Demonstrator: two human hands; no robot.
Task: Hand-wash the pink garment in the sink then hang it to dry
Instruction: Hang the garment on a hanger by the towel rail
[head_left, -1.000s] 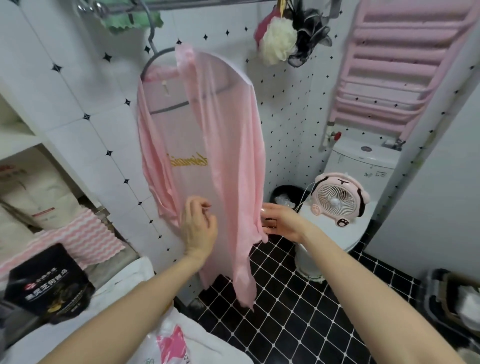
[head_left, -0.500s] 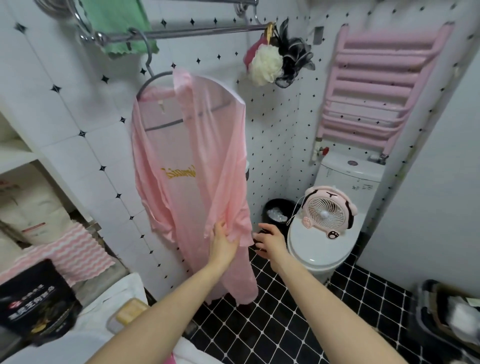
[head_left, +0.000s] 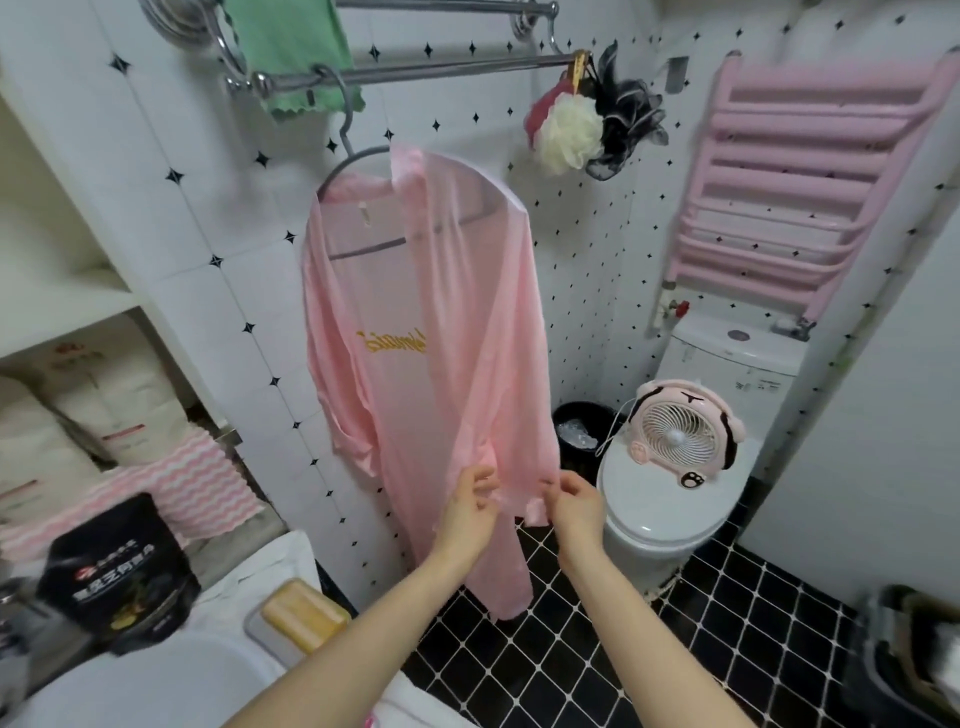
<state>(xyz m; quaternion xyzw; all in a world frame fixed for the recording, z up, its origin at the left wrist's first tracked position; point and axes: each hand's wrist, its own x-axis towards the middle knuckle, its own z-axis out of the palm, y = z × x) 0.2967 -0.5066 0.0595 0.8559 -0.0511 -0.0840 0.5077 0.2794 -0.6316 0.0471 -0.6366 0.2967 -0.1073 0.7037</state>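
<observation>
Pink and thin, one garment (head_left: 415, 338) hangs on one grey hanger (head_left: 353, 161), hooked over the lower of two metal rails (head_left: 441, 70). Its long side runs up and down: collar at the top, hem down near the black floor (head_left: 727, 623). Gold letters run across its middle. Two hands reach in low. The left hand (head_left: 467, 512) and the right hand (head_left: 576, 506) each pinch its front edge, close together but not touching. Three bath puffs (head_left: 569, 132) hang from the rail. One small fan (head_left: 680, 434) sits on the toilet lid (head_left: 639, 499).

Forearms outstretched, left hand (head_left: 467, 512) and right hand (head_left: 577, 506) close together, each grip seemingly a pinch on the pink garment (head_left: 441, 374).
</observation>
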